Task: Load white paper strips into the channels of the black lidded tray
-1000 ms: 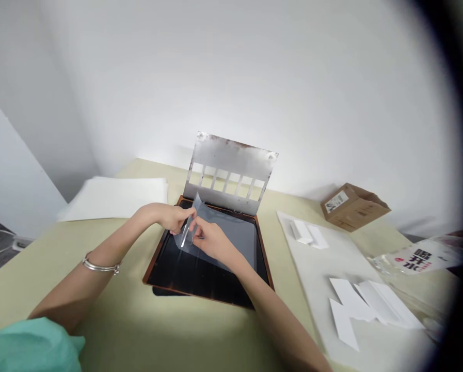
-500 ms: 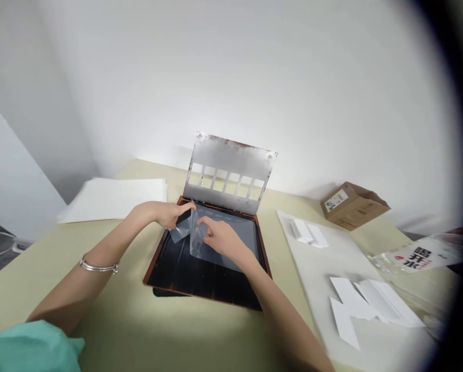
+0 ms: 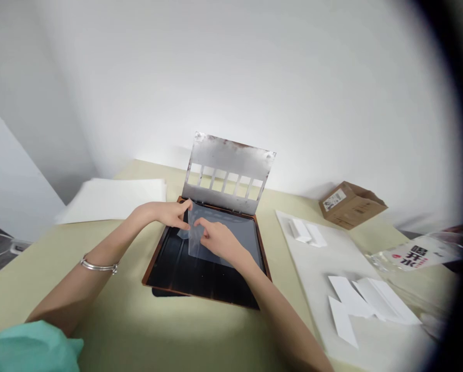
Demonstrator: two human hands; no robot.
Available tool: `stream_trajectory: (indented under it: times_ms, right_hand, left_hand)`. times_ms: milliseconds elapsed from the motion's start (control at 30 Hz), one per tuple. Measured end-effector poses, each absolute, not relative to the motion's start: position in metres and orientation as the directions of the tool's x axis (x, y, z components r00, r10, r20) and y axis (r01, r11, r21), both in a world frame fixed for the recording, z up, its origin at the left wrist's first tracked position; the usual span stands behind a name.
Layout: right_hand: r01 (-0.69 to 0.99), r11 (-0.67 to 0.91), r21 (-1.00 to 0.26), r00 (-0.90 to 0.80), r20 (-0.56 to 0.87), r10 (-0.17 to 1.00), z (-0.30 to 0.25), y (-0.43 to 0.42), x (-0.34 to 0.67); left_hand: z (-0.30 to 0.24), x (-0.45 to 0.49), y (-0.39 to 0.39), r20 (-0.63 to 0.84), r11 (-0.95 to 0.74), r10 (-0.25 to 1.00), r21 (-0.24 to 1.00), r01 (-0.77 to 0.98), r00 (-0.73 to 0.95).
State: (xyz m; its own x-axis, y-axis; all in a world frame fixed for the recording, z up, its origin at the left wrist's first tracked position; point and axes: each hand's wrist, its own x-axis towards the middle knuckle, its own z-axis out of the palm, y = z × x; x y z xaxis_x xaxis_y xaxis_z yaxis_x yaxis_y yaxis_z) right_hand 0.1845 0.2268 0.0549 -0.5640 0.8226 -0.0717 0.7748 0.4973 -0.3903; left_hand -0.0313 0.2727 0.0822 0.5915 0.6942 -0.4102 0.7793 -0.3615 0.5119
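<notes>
A clear plastic sheet (image 3: 204,251) lies on the black bed of a shallow tray with a brown rim (image 3: 149,266). My left hand (image 3: 169,213) is at the sheet's upper left corner, one finger touching it and another spread downward. Beside that lower finger shows a small piece of clear film (image 3: 182,234); whether it is gripped is unclear. My right hand (image 3: 221,241) rests over the sheet, index finger stretched toward its left edge and the other fingers curled. Behind them a metal plate (image 3: 231,152) with a row of rectangular cut-outs stands tilted up on the tray's far side.
At the left lies a stack of white sheets (image 3: 115,199). On the right, a white board (image 3: 304,268) bears folded white paper pieces (image 3: 386,299). Beyond it are a brown paper bag (image 3: 351,205) and a printed plastic package (image 3: 420,253). A wall rises behind the table.
My left hand's lower finger has spread down and away from its index finger, and less of the small film shows. My right fingertip has shifted slightly left along the sheet.
</notes>
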Motion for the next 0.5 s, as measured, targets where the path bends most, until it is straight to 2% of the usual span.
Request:
stream_trajectory:
  times_ms: [333,500]
  right_hand:
    - [0.786,0.508,-0.352,-0.569,-0.089,0.818,0.055,0.227,0.186]
    - [0.823,0.479,-0.305,-0.532,-0.121,0.838,0.051,0.23,0.19]
  left_hand:
    - [0.055,-0.031,0.288,-0.354,-0.388,0.663,0.592,0.707,0.66]
    - [0.053,-0.034,0.291,-0.386,-0.374,0.623,0.616,0.693,0.68]
